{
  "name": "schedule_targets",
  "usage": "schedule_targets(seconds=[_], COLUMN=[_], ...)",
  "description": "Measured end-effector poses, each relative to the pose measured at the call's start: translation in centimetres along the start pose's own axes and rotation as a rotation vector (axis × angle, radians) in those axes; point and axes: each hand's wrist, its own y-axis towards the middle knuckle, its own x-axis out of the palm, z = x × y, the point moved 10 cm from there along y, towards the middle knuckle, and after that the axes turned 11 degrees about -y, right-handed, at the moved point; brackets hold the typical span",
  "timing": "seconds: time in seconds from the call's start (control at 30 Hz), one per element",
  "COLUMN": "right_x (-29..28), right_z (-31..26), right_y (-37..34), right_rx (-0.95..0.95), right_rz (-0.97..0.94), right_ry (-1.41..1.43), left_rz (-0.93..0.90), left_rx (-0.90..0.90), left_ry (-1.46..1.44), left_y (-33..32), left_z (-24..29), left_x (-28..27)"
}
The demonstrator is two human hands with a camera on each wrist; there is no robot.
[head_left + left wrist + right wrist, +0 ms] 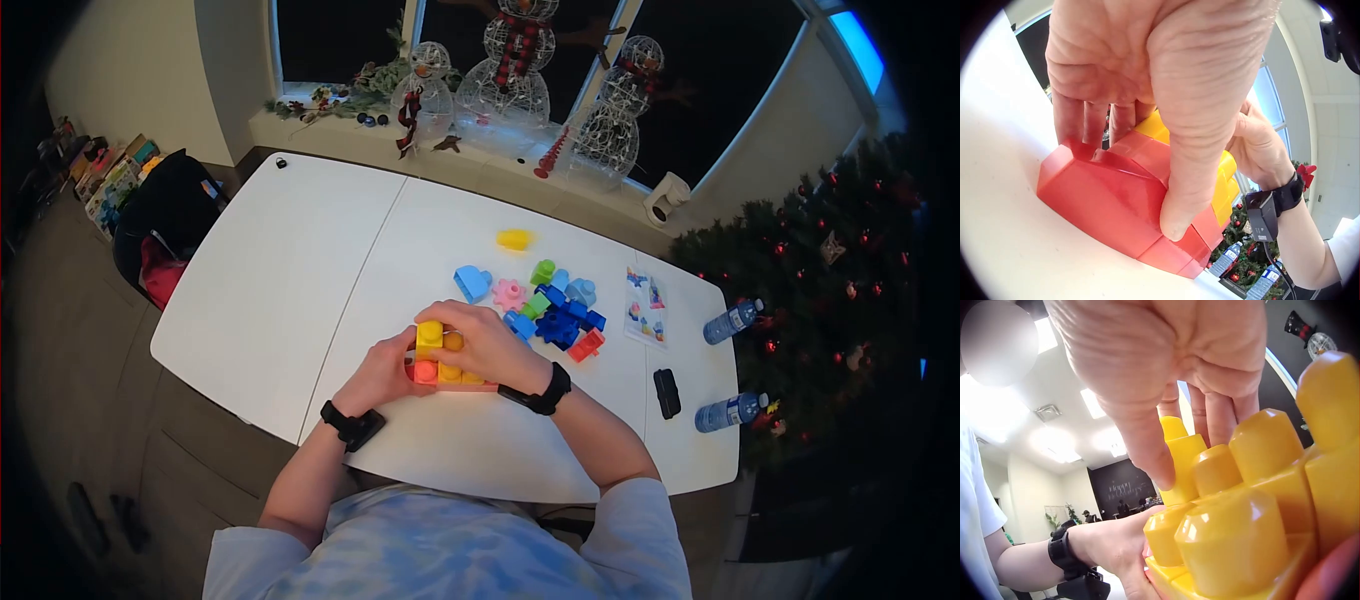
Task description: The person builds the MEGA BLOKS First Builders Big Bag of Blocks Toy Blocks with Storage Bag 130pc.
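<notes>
Red-and-yellow block assembly (450, 373), centre of the head frame, between both my hands.
My left hand (383, 373) grips its red base (1107, 197); my right hand (487, 343) pinches a yellow block (429, 335) at its upper left. Loose blocks (557, 328) lie right of centre on the white table (280, 260); two bottles (733, 322) are at right.

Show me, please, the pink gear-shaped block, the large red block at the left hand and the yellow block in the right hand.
Pink gear-shaped block (509, 294): head view, its middle.
Large red block (1107, 203): left wrist view, side face.
Yellow block (1189, 464): right wrist view, side face.
</notes>
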Motion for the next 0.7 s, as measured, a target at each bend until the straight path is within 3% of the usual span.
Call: schedule_targets(seconds=[0.2, 0.27, 0.33, 0.43, 0.5, 0.7], right_x=[-2.3, -7.6, -11.2, -11.8, -9.8, -8.6], right_z=[0.5, 3.8, 9.9, 18.0, 22.0, 23.0], right_y=[-1.0, -2.0, -3.1, -4.8, -5.6, -5.5], right_rx=[-0.004, 0.134, 0.381, 0.490, 0.554, 0.564], right_rz=[0.010, 0.280, 0.315, 0.291, 0.129, 0.093], right_ry=[-0.040, -0.070, -0.273, -0.518, -0.707, -0.714], left_rz=[-0.010, 0.004, -0.003, -0.012, -0.006, 0.006], left_rx=[-0.027, -0.040, -0.027, -0.013, -0.012, -0.015], left_ry=[0.062, 0.033, 0.063, 0.100, 0.101, 0.030], left_y=[0.1, 0.1, 0.1, 0.1, 0.2, 0.0], left_z=[0.6, 0.2, -0.4, -0.2, 0.0, -0.6], left_x=[-0.1, -0.1, -0.1, -0.1, -0.1, -0.2])
